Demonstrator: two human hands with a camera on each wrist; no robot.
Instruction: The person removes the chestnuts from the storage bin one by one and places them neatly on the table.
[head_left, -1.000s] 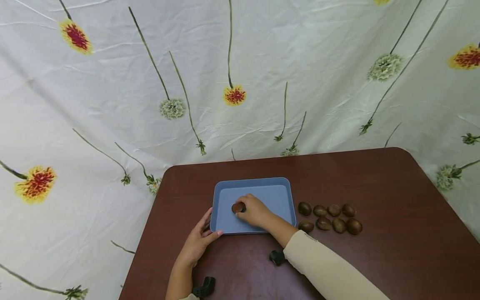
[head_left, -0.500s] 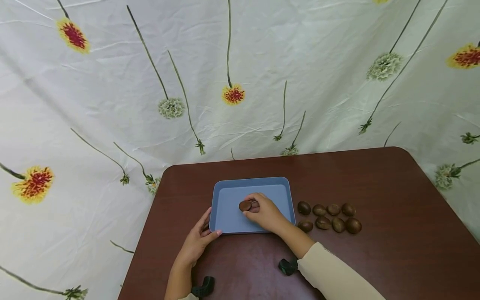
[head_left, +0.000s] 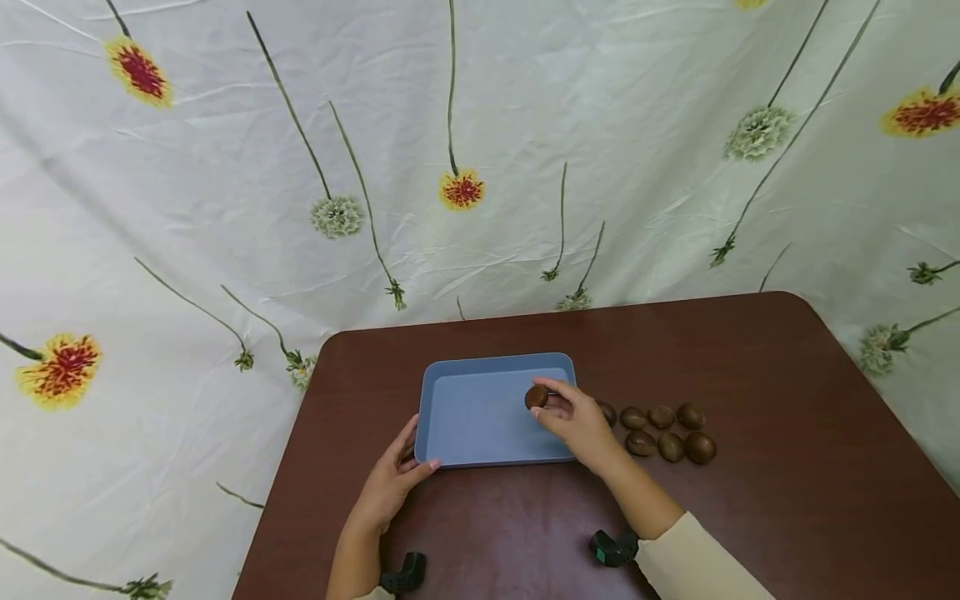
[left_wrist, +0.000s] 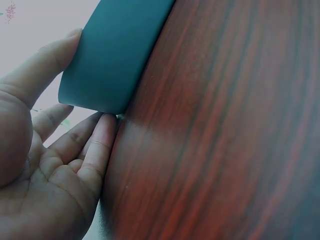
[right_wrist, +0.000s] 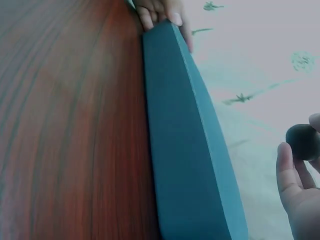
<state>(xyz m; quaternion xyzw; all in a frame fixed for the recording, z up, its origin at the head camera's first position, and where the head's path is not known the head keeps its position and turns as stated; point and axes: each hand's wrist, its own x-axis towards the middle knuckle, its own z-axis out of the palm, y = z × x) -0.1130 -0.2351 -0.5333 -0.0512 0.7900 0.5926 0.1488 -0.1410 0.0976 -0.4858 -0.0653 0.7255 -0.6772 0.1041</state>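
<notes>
Between the thumb and fingertips of my right hand point(head_left: 581, 423) I hold a round brown chestnut point(head_left: 536, 397), raised over the right part of the blue tray point(head_left: 472, 417). In the right wrist view the chestnut point(right_wrist: 303, 142) looks dark, with my fingers point(right_wrist: 287, 175) partly cut off by the edge. My left hand point(head_left: 386, 487) holds the tray's near left corner. The left wrist view has the left thumb point(left_wrist: 47, 62) against the tray wall point(left_wrist: 112, 55), while the fingers point(left_wrist: 97, 150) touch its lower corner. No chestnut lies on the visible tray floor.
Several more chestnuts point(head_left: 671, 447) lie in two rows on the dark red-brown table point(head_left: 780, 375), right of the tray. My right hand partly covers the nearest ones. A white floral cloth point(head_left: 510, 150) hangs behind the table.
My right hand has lifted the chestnut from the middle of the tray and carried it right, towards the tray's right side. My left hand stays at the corner.
</notes>
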